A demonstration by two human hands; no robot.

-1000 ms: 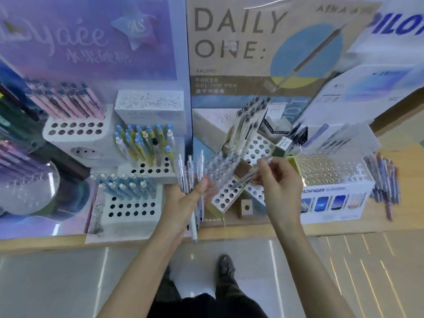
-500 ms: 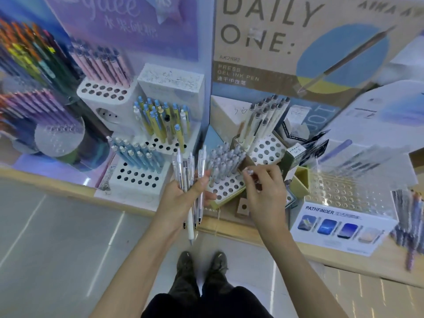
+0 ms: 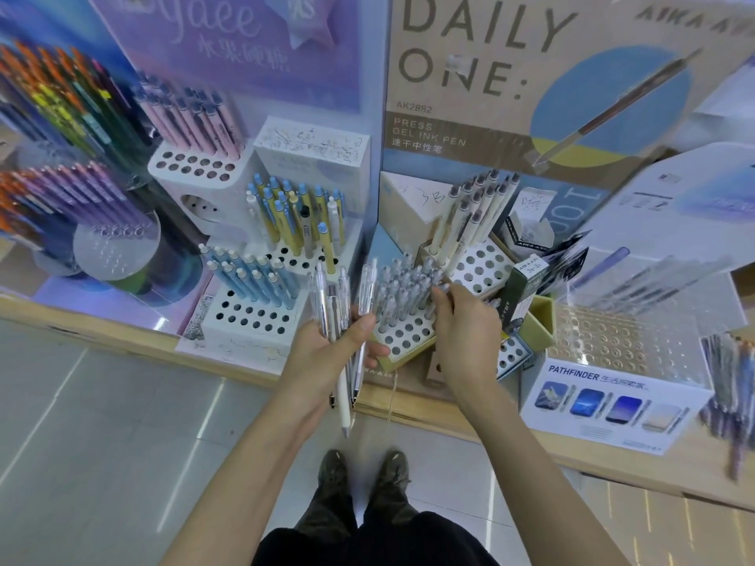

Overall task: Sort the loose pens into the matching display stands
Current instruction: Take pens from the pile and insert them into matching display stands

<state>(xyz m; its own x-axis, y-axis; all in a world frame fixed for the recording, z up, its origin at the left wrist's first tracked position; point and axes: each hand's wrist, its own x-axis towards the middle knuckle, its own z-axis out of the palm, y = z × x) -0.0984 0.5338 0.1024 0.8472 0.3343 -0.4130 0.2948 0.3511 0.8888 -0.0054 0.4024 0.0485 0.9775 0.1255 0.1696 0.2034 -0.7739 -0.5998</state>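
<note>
The left hand (image 3: 327,353) has its fingers and thumb curled round a bundle of clear pens (image 3: 339,304), whose tops fan up past the fingertips while 1 white tip hangs below the palm. The right hand (image 3: 465,332) is curled, its thumb and forefinger pinching the top of a grey pen (image 3: 443,286) at the right edge of the grey stand (image 3: 404,335), which sits between the 2 hands. More grey pens (image 3: 402,285) stand packed in that stand's far rows, just left of the right fingertips; the holes nearest the palm show dark. Beyond the right fingers, cream pens (image 3: 470,210) lean in a holed white stand (image 3: 480,269). Left of the left fingers, blue pens (image 3: 249,275) fill the back rows of a white block (image 3: 253,320), with yellow pens (image 3: 294,216) behind them and pink pens (image 3: 192,120) further back. Right of the right wrist stands a clear rack (image 3: 613,341) marked PATHFINDER. All rest on a wood shelf (image 3: 408,396) backed by a DAILY ONE poster (image 3: 490,47). Below the arms lie pale floor tiles (image 3: 102,422) and 2 shoes (image 3: 363,467).
</note>
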